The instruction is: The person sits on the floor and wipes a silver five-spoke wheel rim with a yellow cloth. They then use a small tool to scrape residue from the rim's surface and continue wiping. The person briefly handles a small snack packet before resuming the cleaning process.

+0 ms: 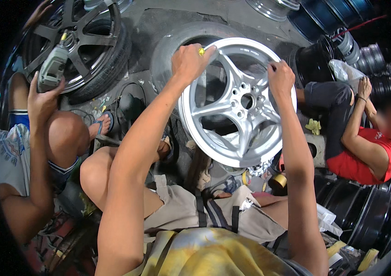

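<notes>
A silver five-spoke alloy wheel (210, 110) is tilted in front of me, its face toward me. My left hand (189, 63) is closed on the upper left of its rim, with something small and yellow at the fingers. Gripping the upper right of the same rim is my right hand (281, 82); its fingertips are partly in shadow, and whether they hold anything else I cannot tell. Behind the wheel lies a grey tire (168, 50), partly covered by it.
At left, a person holds a power tool (54, 69) against a dark wheel (93, 40) with a tire. Another person in a red top (365, 158) sits at right. Black rims (365, 209) line the lower right. A yellow cup-like piece (277, 181) stands below the wheel.
</notes>
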The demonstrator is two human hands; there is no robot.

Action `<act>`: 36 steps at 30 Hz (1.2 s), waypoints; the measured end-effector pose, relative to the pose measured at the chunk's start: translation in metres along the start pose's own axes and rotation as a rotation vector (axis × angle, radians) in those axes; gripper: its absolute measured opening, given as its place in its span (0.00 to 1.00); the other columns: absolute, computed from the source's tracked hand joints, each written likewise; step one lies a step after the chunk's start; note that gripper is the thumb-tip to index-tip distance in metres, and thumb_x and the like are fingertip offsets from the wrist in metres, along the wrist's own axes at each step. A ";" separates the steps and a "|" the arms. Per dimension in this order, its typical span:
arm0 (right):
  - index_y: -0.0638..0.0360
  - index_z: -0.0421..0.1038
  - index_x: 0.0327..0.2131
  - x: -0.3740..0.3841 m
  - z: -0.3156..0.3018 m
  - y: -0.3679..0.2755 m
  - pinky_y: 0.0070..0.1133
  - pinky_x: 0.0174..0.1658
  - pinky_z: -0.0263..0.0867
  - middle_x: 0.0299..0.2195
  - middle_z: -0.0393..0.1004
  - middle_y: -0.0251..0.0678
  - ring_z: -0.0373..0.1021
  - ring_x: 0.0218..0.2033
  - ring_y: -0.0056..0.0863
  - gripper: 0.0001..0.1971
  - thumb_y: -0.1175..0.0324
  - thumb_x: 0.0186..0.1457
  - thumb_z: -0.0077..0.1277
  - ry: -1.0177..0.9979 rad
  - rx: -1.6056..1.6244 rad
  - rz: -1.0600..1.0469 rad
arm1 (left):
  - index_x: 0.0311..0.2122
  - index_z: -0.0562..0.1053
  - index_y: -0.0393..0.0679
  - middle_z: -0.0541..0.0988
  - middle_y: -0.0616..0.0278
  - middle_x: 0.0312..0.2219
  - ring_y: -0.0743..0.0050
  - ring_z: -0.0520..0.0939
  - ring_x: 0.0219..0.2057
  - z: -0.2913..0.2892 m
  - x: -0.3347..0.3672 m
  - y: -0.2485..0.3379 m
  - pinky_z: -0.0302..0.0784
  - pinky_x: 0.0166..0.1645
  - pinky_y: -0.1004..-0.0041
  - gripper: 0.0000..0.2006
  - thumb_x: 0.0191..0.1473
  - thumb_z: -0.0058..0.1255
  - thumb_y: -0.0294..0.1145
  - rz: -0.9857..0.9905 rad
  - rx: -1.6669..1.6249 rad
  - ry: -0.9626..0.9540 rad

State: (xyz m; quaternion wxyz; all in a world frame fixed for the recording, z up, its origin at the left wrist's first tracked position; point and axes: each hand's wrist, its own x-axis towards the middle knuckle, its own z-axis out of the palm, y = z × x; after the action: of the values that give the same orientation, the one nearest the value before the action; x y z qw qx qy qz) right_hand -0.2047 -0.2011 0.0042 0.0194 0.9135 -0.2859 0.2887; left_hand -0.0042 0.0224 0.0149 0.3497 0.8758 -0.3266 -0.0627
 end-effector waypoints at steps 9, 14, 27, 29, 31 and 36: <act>0.59 0.82 0.33 0.017 0.048 -0.093 0.30 0.40 0.73 0.32 0.82 0.46 0.80 0.32 0.40 0.11 0.62 0.51 0.62 -0.130 0.657 0.247 | 0.29 0.80 0.37 0.82 0.42 0.26 0.39 0.84 0.32 0.002 0.001 -0.001 0.77 0.39 0.52 0.29 0.56 0.52 0.60 -0.001 -0.004 0.022; 0.59 0.82 0.32 0.014 0.045 -0.075 0.31 0.40 0.73 0.29 0.81 0.48 0.79 0.31 0.41 0.09 0.64 0.50 0.61 -0.086 0.665 0.209 | 0.29 0.80 0.37 0.82 0.42 0.27 0.39 0.83 0.33 0.002 0.001 0.000 0.77 0.41 0.51 0.29 0.56 0.52 0.60 -0.011 -0.005 -0.030; 0.63 0.80 0.28 0.023 0.066 -0.099 0.32 0.40 0.73 0.25 0.81 0.46 0.79 0.31 0.41 0.12 0.63 0.46 0.59 -0.175 0.631 0.371 | 0.31 0.81 0.37 0.82 0.42 0.28 0.40 0.84 0.34 0.000 -0.002 0.000 0.78 0.42 0.52 0.29 0.56 0.51 0.60 -0.017 -0.004 -0.002; 0.64 0.79 0.31 0.018 0.051 -0.085 0.28 0.39 0.74 0.29 0.80 0.43 0.78 0.29 0.32 0.09 0.68 0.50 0.60 -0.223 0.883 0.453 | 0.31 0.81 0.37 0.82 0.42 0.28 0.40 0.84 0.34 0.002 -0.001 -0.001 0.78 0.42 0.52 0.29 0.57 0.51 0.60 -0.003 -0.013 -0.012; 0.65 0.78 0.34 0.018 0.030 -0.060 0.25 0.38 0.74 0.32 0.79 0.41 0.77 0.29 0.29 0.07 0.71 0.53 0.60 -0.211 1.362 0.601 | 0.31 0.81 0.38 0.82 0.42 0.28 0.40 0.84 0.34 0.002 0.000 -0.003 0.78 0.42 0.52 0.28 0.57 0.51 0.59 0.016 -0.026 -0.008; 0.67 0.75 0.36 0.007 -0.043 0.026 0.25 0.39 0.73 0.34 0.76 0.41 0.76 0.35 0.30 0.05 0.75 0.57 0.56 0.244 0.381 0.127 | 0.31 0.81 0.38 0.82 0.42 0.27 0.40 0.84 0.34 0.004 0.001 -0.005 0.77 0.41 0.52 0.28 0.57 0.51 0.59 -0.004 -0.038 -0.012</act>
State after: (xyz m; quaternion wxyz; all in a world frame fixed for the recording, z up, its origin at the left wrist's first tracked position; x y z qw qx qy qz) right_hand -0.2354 -0.2178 0.0404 -0.1368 0.8392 -0.2785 0.4465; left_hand -0.0021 0.0222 0.0093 0.3644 0.8692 -0.3256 -0.0751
